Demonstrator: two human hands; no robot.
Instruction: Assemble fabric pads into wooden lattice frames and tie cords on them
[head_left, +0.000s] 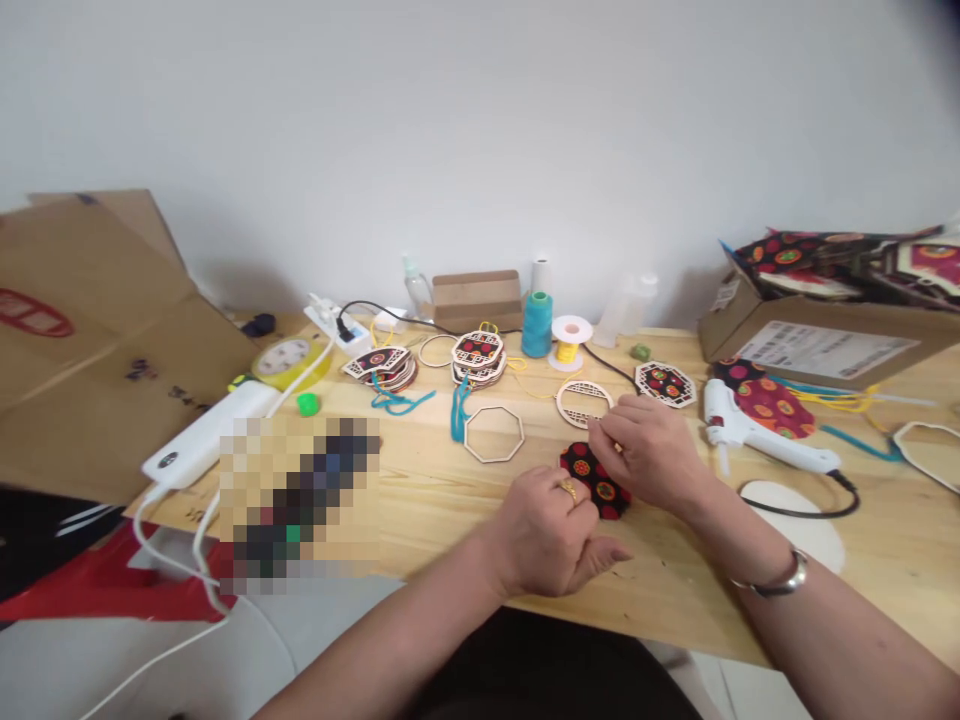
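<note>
1) Right up close, two bare forearms [405,625] are stretching in over a pale wooden table [427,500], dark clothing [540,665] showing between them
2) The left hand [551,525] is curling up, thumb poking out, against the dark flowered piece [611,490]; whether it is gripping, I cannot tell
3) The right hand [652,450] is bending its fingers over the same piece, its grip hidden too
4) That piece is showing between both hands, just in front of a round lattice frame [585,420]
5) An octagonal frame [495,408] is lying to the left; a white glue gun [757,435] is resting to the right
6) Further back, a teal spool [538,328] is standing before the plain wall [450,130], while a left-hand carton [97,350] and a crammed right-hand carton [825,340] are flanking everything
</note>
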